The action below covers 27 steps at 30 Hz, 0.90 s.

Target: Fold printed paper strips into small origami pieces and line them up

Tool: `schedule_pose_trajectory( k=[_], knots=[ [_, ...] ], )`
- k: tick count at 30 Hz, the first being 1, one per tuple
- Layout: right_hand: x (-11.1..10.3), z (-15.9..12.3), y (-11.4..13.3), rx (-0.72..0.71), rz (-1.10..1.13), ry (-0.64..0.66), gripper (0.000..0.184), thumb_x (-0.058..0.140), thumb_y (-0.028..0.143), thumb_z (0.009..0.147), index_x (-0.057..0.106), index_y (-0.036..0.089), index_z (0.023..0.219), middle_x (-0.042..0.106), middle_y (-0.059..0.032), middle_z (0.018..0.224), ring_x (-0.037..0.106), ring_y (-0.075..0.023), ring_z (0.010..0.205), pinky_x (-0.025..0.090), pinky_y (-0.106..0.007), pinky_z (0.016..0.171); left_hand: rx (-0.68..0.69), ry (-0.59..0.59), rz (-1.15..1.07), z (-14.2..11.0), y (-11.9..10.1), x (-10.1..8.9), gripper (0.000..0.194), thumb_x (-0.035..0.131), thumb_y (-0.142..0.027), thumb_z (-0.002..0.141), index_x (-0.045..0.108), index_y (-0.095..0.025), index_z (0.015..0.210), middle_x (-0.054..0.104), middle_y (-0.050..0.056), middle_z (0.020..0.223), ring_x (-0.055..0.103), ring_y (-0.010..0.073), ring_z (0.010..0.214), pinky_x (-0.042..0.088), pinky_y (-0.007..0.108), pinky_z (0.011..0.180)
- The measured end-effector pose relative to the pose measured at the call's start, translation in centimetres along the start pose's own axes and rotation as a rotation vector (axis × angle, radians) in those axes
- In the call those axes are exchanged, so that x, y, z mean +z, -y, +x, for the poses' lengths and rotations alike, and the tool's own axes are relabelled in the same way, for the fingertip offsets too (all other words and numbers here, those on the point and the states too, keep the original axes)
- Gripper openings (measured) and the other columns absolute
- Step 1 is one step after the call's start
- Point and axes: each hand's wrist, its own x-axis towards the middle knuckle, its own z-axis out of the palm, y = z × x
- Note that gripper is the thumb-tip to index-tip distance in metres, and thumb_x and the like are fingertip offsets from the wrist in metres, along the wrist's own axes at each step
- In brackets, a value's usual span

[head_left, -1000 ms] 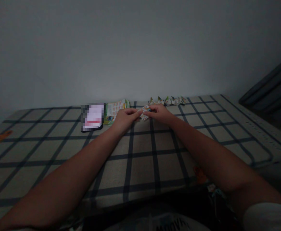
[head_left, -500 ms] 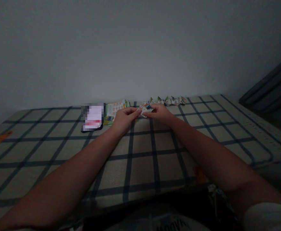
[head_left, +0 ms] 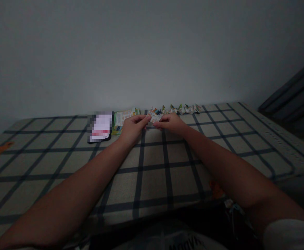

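Note:
Between both hands is a small folded piece of printed paper (head_left: 155, 115), white with orange and blue patches. My left hand (head_left: 133, 127) pinches its left side between thumb and fingers. On its right side, the thumb and fingers of my right hand (head_left: 172, 122) are closed on it. The exact folds are too small to make out. Behind and to the right of my right hand, several folded paper pieces (head_left: 185, 109) stand in a row by the wall. Left of my left hand lies a stack of printed green and white leaflets (head_left: 124, 118), partly covered by that hand.
A phone (head_left: 101, 126) with a blurred screen lies left of the leaflets. The table has a checked cloth (head_left: 152, 184) with orange printed figures. A pale wall (head_left: 152, 52) rises directly behind it. Dark striped fabric (head_left: 295, 93) hangs at the right.
The paper has turned slightly in my fingers, and more of its upper part shows. My left hand has shifted a little to the left; the other things have stayed put.

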Motion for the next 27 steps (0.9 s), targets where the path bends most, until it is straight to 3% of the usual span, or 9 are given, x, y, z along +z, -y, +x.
schedule_pose_trajectory(
  k=[6,13,18,24,27],
  knots=[
    [-0.1,-0.2,0.3,-0.074,-0.017,0.037,0.043,0.066,0.055,0.082,0.073,0.014,0.072,0.069,-0.0034,0.066,0.058,-0.0127,0.064,0.041,-0.025,0.062,0.045,-0.040,0.091,0.2,0.2,-0.3,0.033,0.079,-0.051,0.073,0.074,-0.018,0.073,0.063,0.000,0.061,0.051,0.0117,0.057,0.038,0.026,0.056],
    [-0.1,-0.2,0.9,-0.043,0.080,0.060,0.037,0.067,0.050,0.081,0.070,0.015,0.069,0.071,-0.0043,0.068,0.062,-0.0132,0.065,0.046,-0.026,0.065,0.057,-0.053,0.121,-0.3,-0.5,0.0,0.032,0.075,-0.049,0.076,0.070,-0.018,0.069,0.062,0.000,0.062,0.051,0.0122,0.058,0.038,0.027,0.057],
    [-0.1,-0.1,0.7,-0.016,0.142,0.129,0.035,0.066,0.047,0.083,0.070,0.014,0.071,0.072,-0.0049,0.071,0.063,-0.0136,0.069,0.049,-0.026,0.068,0.045,-0.046,0.084,0.0,0.1,0.0,0.029,0.074,-0.044,0.076,0.063,-0.018,0.066,0.056,-0.002,0.057,0.046,0.0103,0.053,0.034,0.025,0.053],
    [-0.3,0.1,-0.2,-0.034,0.129,0.179,0.030,0.064,0.041,0.084,0.071,0.013,0.075,0.069,-0.0026,0.069,0.061,-0.0121,0.066,0.046,-0.025,0.065,-0.097,0.113,-0.055,0.2,0.5,0.0,0.023,0.074,-0.040,0.072,0.064,-0.019,0.074,0.058,-0.002,0.061,0.050,0.0107,0.052,0.038,0.024,0.051],
    [-0.5,0.2,-0.4,-0.024,0.180,0.207,0.031,0.064,0.043,0.084,0.070,0.013,0.076,0.068,-0.0027,0.069,0.061,-0.0125,0.066,0.047,-0.026,0.066,-0.045,0.158,0.062,0.0,0.3,-0.1,0.031,0.074,-0.047,0.075,0.065,-0.018,0.069,0.057,-0.001,0.059,0.047,0.0099,0.051,0.033,0.024,0.050]
  ],
)
